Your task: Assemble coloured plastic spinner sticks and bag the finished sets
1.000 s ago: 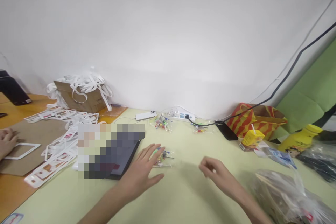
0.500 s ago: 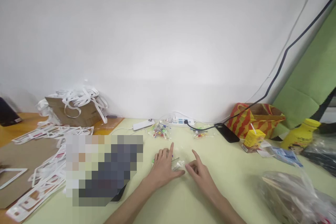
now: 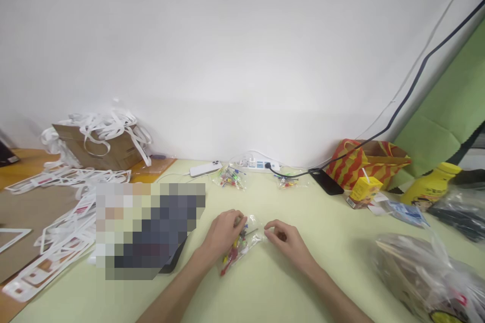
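Observation:
A clear plastic bag (image 3: 250, 242) of small coloured pieces, red, yellow and blue among them, lies slanted on the pale green tabletop between my hands. The kind of the pieces is too small to tell. My left hand (image 3: 224, 231) is closed on the bag's upper left side, its fingers curled and hiding part of the contents. At the bag's right edge, my right hand (image 3: 288, 242) is closed in a pinch. Whether the bag's edge is between those fingertips cannot be made out.
Behind lie two similar bags, left (image 3: 231, 176) and right (image 3: 286, 180), a white power strip (image 3: 252, 162) and a dark phone (image 3: 328, 181). A juice carton (image 3: 364, 192) and plastic-wrapped bundle (image 3: 413, 272) stand right. White cut-out frames (image 3: 71, 232) and a cardboard box (image 3: 102, 149) lie left.
Both hands have gone from spread fingers to closed ones. My left hand has shifted left, and more of the bag with its coloured pieces shows. The view has tilted slightly.

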Tool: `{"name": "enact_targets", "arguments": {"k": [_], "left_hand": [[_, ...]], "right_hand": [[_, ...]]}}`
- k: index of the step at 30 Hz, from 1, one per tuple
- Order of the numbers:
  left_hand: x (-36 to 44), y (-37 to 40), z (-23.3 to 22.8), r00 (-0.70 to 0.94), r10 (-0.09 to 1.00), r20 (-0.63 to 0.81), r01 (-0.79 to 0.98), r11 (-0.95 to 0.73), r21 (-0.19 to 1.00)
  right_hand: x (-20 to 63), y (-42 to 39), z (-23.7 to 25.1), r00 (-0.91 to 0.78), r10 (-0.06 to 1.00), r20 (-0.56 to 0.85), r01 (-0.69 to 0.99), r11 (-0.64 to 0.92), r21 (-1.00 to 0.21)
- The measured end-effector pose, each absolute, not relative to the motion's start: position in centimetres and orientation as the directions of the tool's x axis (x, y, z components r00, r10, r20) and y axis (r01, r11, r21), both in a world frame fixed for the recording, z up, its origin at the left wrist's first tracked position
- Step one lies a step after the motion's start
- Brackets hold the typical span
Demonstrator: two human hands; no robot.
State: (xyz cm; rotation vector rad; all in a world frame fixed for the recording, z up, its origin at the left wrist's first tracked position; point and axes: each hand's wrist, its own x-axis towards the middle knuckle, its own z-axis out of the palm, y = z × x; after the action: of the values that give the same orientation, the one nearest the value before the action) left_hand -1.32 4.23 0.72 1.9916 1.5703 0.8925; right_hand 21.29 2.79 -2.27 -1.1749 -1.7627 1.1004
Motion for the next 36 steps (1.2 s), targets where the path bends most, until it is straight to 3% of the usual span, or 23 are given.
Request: {"name": "enact_targets", "arguments": {"k": [8,15,21,30,36], "left_hand": [[-0.4,4.3,0.0,0.083,0.957,0.276,0.566,-0.274,0.778],[0.2,3.9,-0.4,0.097,0.962,0.254,0.371,-0.272,0.888],[0.7,3.9,-0.1,0.181,0.977,0.116,0.022,-0.122,0.992],[1.4,2.8,1.3,0.197,0.967,0.165,-0.009,-0.166,0.986],[2.0,2.5,1.0,0.3,0.953,0.048,-0.067,-0.029,0.997]], "right_hand": [[21.3,2.6,-2.3,-0.27,0.96,0.08,0.431,0.195,-0.881],[22.0,3.1,-2.5,-0.191,0.968,0.164,0.248,0.21,-0.946],[22.7,2.7,-1.3,-0.061,0.952,0.301,0.194,0.307,-0.932],[23.3,1.1,0.5,-0.062,0.862,0.503,0.24,0.502,-0.831],[23.1,1.0,0.4,-0.117,0.885,0.45,0.245,0.465,-0.851]]}}
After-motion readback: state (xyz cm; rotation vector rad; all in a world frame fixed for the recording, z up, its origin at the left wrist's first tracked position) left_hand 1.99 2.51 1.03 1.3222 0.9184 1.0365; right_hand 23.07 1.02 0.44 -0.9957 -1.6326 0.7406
